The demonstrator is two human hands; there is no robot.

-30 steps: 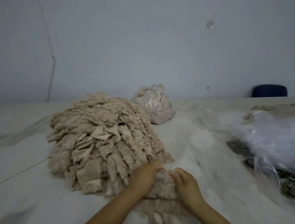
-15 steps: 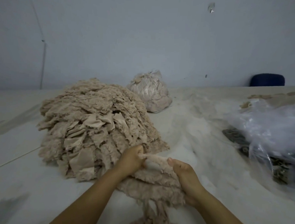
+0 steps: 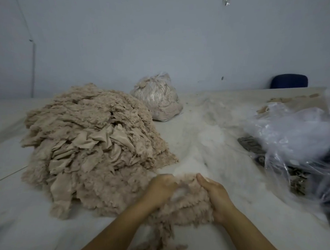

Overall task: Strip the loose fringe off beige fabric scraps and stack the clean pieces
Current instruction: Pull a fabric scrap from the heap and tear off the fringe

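- Left hand [image 3: 162, 189] and right hand [image 3: 216, 197] both clutch a fringed beige scrap [image 3: 187, 203], held low just beside the big pile [image 3: 91, 146]
- Risk: a hard tug may tear the cloth, or scatter fluff onto the table [image 3: 197, 145]

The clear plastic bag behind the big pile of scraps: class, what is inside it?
Inside the tied bag, beyond the pile, you can see a packed mass of pale beige, fluffy material. Whether it is fringe or cloth pieces cannot be told; the shiny plastic hides the details.

textile workshop | heaped beige scraps [image 3: 91, 140] (bagged offcuts [image 3: 157, 98] behind) | worktable [image 3: 207, 138]
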